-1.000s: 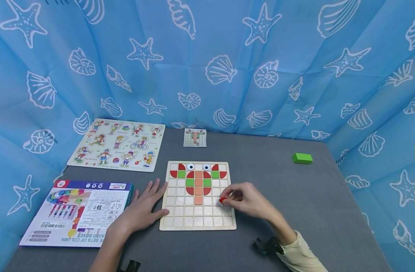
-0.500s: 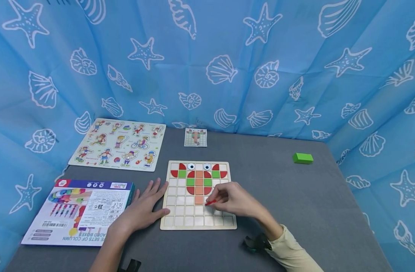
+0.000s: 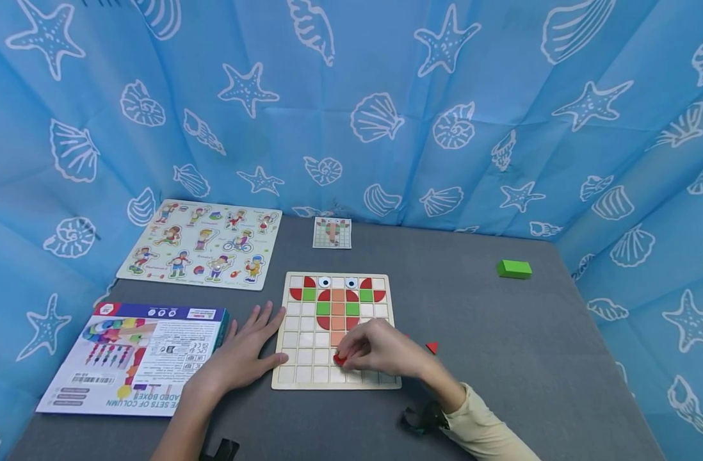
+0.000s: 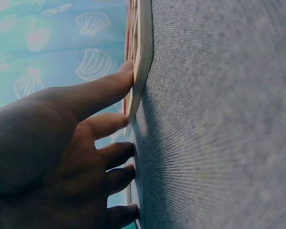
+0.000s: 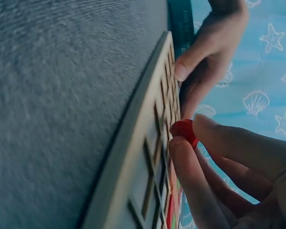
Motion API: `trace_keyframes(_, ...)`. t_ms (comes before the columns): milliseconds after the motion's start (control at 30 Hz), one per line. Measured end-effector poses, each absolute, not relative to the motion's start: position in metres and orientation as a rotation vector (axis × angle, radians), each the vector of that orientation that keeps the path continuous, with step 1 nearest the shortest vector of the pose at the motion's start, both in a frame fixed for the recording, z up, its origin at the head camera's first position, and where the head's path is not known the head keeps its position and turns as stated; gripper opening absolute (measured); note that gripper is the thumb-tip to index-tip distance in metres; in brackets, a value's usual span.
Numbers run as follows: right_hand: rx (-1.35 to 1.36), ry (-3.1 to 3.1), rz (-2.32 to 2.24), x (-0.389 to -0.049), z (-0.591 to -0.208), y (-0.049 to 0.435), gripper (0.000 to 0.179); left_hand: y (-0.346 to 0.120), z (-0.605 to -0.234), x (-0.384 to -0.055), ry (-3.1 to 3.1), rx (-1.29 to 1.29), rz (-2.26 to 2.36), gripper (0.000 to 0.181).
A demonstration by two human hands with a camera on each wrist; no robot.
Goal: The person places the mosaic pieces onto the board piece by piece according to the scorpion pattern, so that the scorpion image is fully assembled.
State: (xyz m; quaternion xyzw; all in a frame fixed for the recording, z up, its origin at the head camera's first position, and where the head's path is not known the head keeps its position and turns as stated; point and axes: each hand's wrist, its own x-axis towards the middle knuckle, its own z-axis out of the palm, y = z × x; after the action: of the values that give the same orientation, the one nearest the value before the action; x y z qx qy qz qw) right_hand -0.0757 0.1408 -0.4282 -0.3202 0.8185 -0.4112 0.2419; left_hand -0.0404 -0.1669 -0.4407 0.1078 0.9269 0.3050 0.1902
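Observation:
My right hand (image 3: 380,349) pinches a small red tile (image 5: 183,130) between thumb and index finger, low over the wooden grid board (image 3: 304,374). In the head view the red tile lies just below the column of orange square tiles (image 3: 337,309). Red curved tiles (image 3: 324,323), green square tiles (image 3: 323,308) and two eye tiles (image 3: 325,282) sit in the board's upper cells. My left hand (image 3: 243,352) is spread at the board's left side; its thumb touches the board's edge in the left wrist view. The right hand hides some cells at the board's lower right.
A small pattern card (image 3: 332,232) lies behind the board. Right of the board is a red triangle tile (image 3: 431,347), and farther off a green block (image 3: 514,269). At left are a picture puzzle board (image 3: 199,244) and a printed box (image 3: 135,358).
My right hand has moved left across the board, carrying the red tile to below the orange column. A red triangle tile now shows on the table behind it. The left hand stays put.

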Motion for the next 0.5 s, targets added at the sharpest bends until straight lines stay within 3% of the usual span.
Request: trace_keyframes(500, -1.002, 2.46, -0.946, -0.0729, -0.4337, 0.1296, 0.01, -0.1671, -0.4401, -0.0401, 2.597, 0.312, 0.887, 0.088)
